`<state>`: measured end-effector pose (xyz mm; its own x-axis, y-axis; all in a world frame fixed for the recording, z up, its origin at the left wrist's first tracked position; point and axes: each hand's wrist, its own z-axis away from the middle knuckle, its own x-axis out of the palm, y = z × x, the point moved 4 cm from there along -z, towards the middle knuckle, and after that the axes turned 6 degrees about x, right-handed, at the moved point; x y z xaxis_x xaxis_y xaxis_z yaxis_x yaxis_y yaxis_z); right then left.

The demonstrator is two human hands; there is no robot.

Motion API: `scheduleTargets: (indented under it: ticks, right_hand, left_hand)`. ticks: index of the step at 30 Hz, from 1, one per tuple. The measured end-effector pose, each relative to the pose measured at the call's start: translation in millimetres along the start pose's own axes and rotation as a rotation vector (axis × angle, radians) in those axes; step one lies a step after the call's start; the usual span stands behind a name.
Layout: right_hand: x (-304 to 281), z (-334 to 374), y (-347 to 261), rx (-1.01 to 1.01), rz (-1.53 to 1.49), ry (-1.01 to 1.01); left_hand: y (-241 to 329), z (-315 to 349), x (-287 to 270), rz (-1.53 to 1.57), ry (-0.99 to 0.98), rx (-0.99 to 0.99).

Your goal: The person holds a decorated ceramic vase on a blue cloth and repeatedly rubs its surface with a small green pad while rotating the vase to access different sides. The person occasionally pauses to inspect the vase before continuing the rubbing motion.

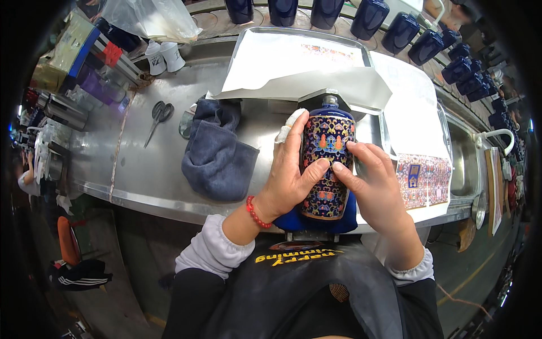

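Observation:
A dark blue bottle (329, 189) covered in a colourful floral pattern lies tilted in front of me, its narrow neck pointing away. My left hand (287, 178) grips its left side, the thumb across the front and white tape on some fingers. On the right side, my right hand (377, 179) presses its thumb and bent fingers against the patterned surface. A blue cloth (351, 219) shows beneath the bottle's near end. Behind the neck is a dark angular support (340, 99), partly hidden.
A folded grey-blue towel (217, 161) and black scissors (160, 114) lie left on the metal table (149, 169). Printed pattern sheets (426, 181) spread to the right, beside a sink (464, 166). White paper (271, 59) covers a tray. Several plain blue bottles (370, 20) line the far side.

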<state>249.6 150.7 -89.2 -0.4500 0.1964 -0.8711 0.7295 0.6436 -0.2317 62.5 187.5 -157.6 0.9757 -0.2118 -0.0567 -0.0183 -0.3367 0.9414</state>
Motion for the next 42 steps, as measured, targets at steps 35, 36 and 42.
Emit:
scheduleTargets:
  ticks: [35,36,42]
  right_hand:
    - [-38.6,-74.0,-10.2,0.362,-0.683,-0.062]
    - [-46.6,-73.7,-17.6,0.1,-0.361,0.069]
    - [-33.2,-16.6,-1.4,0.089,-0.517,-0.172]
  left_hand:
    - [32.2,61.7,-0.3,-0.789,-0.096,0.265]
    - [33.0,60.9,-0.9,-0.808,-0.103,0.274]
    - [46.4,57.0,0.9,-0.85,-0.05,0.308]
